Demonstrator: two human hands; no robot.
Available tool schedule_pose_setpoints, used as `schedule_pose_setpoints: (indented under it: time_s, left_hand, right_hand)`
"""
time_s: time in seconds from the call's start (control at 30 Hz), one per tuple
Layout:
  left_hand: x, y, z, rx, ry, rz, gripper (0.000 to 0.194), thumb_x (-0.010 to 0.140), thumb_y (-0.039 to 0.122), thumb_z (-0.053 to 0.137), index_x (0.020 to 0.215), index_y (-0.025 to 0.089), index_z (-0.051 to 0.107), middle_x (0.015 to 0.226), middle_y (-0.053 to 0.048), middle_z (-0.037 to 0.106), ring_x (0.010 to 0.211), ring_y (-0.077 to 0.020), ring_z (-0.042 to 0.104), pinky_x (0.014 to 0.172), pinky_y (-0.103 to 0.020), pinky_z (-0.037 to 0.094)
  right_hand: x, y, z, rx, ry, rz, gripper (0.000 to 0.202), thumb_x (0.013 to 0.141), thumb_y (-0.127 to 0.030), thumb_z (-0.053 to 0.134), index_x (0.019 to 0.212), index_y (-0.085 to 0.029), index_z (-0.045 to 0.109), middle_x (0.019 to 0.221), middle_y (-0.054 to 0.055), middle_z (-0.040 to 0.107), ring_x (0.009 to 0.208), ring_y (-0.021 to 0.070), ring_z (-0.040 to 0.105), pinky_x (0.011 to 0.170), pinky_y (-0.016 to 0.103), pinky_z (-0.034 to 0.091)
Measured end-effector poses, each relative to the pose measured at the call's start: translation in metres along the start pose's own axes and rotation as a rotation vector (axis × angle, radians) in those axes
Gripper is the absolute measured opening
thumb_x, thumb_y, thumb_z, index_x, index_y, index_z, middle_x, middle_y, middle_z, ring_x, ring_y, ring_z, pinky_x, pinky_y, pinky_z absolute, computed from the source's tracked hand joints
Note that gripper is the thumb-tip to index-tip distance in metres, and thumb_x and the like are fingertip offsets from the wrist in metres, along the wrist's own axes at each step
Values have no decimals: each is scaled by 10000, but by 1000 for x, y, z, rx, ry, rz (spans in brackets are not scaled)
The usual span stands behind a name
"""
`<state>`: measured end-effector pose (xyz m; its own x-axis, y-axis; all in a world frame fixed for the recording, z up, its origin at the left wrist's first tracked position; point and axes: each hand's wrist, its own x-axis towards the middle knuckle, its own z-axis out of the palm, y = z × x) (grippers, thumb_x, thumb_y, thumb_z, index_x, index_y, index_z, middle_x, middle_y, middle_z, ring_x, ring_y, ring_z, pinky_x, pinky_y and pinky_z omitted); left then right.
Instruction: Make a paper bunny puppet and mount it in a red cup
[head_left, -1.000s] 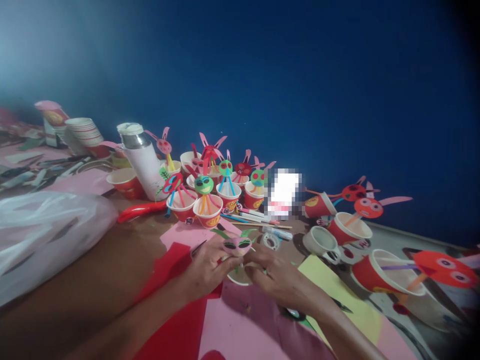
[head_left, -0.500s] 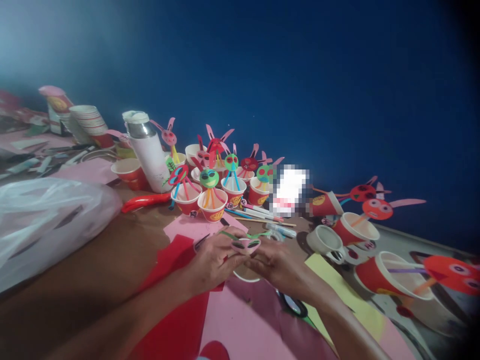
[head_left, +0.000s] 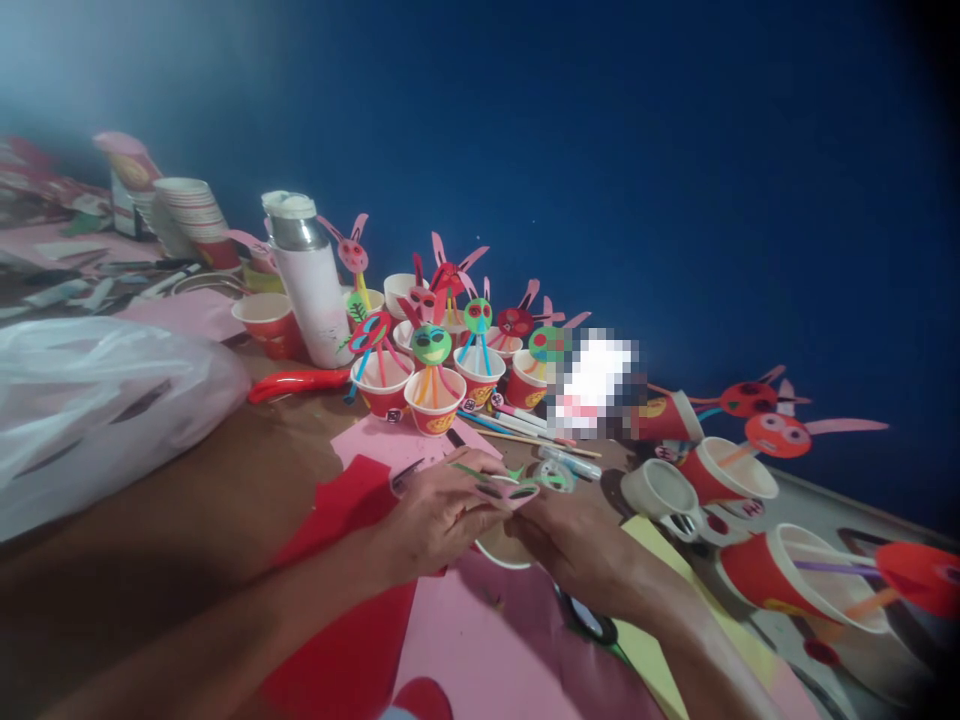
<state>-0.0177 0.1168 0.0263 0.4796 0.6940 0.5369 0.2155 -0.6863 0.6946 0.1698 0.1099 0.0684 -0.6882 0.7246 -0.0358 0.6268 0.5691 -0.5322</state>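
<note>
Near the middle, a small pink paper face [head_left: 508, 492] with dark eye shapes and thin green strips sits between my hands. My left hand [head_left: 446, 515] grips it from the left with fingers curled and thumb pressed in. From the right, my right hand [head_left: 574, 535] closes on it, though its fingertips are partly hidden. Just below the face shows the white rim of a paper cup [head_left: 510, 563], mostly covered by my hands. Close beyond my right hand lies a clear tape roll [head_left: 559, 477]. Scissors [head_left: 592, 618] rest on the pink paper under my right forearm.
Behind stand several red paper cups [head_left: 435, 412] with paper-faced straw figures. At left are a white flask [head_left: 311, 300], a red pepper-shaped object [head_left: 300, 384] and a plastic bag [head_left: 112, 410]. A mug [head_left: 660, 495] stands right. Red paper [head_left: 345, 610] and yellow paper [head_left: 660, 620] lie nearby.
The camera view has tilted and shifted slightly, so the cups and flask appear farther right. Both hands stay together at the pink face, with little visible change in grip.
</note>
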Motion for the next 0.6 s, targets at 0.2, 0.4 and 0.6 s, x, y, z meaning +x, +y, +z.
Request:
schedule_pose_setpoints:
  time_s: [0.2,0.4,0.6]
  left_hand:
    - [-1,-2,-1,12,18,-29,148,868,196,510,941,178,638,1004,-77,620,980,-181,555,872,-319,437]
    - [-4,-3,0,98,71,-61,140,860,224,519,880,185,652,923,-57,661,882,-181,584,808,-299,450]
    - [-3,1,2,115,65,-11,135,863,211,514,868,165,641,905,-59,660,874,-179,581,808,-299,441]
  right_hand:
    - [-1,-11,2,-88,22,115,168,910,-172,349,873,-186,512,888,61,603,663,156,533,550,255,356]
    - [0,-5,1,14,44,52,153,928,-180,336,900,-204,484,898,35,564,766,153,534,657,261,398]
    - [-5,10,-9,121,-54,-57,155,929,-193,388,885,-207,536,862,16,575,777,129,532,686,235,402]
